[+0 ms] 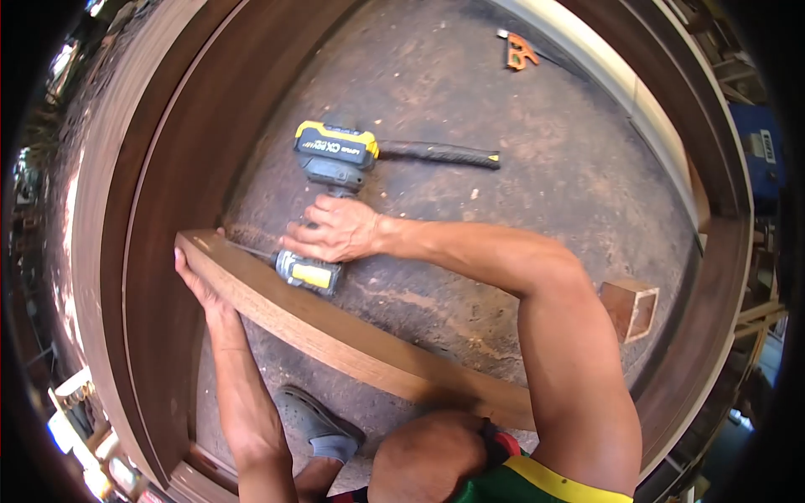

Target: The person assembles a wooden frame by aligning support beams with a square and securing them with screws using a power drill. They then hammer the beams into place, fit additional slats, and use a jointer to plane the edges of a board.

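My left hand (194, 281) is closed around the far left end of a long wooden board (335, 331), its fingers partly hidden beneath and behind the wood. The board runs slantwise from the brown frame at left down to beneath my right arm. In my right hand (342, 228) is the handle of a cordless drill (310, 273), fingers wrapped round it. The drill's yellow and black battery (335, 147) faces away from me. Its long thin bit (250, 250) reaches to the board's side, close to my left hand.
A large brown wooden frame (163, 168) surrounds me. Past the battery lies a tool with a black handle (440, 154) on the stained concrete floor (470, 109). An orange tool (520, 54) lies farther off. A small hollow wooden block (627, 310) sits at right, and my shoe (314, 412) is below the board.
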The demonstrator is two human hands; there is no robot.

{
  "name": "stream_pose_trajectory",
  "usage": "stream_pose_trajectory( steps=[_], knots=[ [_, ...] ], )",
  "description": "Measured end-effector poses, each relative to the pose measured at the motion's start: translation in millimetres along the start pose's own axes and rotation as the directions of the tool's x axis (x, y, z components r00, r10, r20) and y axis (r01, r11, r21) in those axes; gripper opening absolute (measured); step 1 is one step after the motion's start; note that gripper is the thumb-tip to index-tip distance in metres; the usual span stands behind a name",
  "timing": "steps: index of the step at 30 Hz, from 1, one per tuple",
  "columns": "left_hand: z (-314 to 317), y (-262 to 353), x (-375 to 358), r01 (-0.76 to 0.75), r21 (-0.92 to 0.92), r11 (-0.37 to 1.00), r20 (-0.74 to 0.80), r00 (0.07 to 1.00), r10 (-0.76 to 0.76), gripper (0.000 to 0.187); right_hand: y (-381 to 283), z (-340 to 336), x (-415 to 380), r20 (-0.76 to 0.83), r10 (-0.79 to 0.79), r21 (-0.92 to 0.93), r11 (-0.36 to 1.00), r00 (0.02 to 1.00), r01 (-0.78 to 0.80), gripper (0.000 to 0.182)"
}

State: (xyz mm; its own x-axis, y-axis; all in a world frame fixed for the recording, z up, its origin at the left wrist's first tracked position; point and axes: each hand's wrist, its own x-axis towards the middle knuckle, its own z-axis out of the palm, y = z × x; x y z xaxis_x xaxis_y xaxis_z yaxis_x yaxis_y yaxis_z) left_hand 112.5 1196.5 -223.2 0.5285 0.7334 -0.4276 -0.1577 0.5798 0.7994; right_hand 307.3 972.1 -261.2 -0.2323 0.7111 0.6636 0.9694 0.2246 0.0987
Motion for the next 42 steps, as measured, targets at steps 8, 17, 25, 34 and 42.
stream_pose_trajectory(
  steps=[8,17,25,34,42],
  knots=[
    [1,-1,-1,-0.046,0.002,0.999,-0.007,0.999,0.046,0.081,-13,-87,-65,0.15,0.049,0.04,0.998,0.987,-0.055,0.049],
    [1,1,-7,-0.028,-0.08,0.996,0.058,0.998,0.032,0.079,-50,-245,-164,-0.242,0.961,0.151,0.174,0.134,-0.973,0.041],
    [-21,-2,14,-0.064,-0.08,0.995,0.106,0.992,0.073,0.08,-84,-268,-251,-0.514,0.817,0.207,-0.179,-0.263,-0.962,0.034],
    [-19,6,4,0.031,-0.1,0.995,0.03,0.999,-0.028,0.075,-94,-265,-254,-0.473,0.83,0.346,-0.135,-0.297,-0.929,0.035],
    [-12,16,-11,0.069,0.162,0.984,-0.177,0.983,-0.04,0.074,-189,-329,-236,-0.401,0.885,-0.315,-0.374,-0.235,-0.872,0.075]
  ],
)
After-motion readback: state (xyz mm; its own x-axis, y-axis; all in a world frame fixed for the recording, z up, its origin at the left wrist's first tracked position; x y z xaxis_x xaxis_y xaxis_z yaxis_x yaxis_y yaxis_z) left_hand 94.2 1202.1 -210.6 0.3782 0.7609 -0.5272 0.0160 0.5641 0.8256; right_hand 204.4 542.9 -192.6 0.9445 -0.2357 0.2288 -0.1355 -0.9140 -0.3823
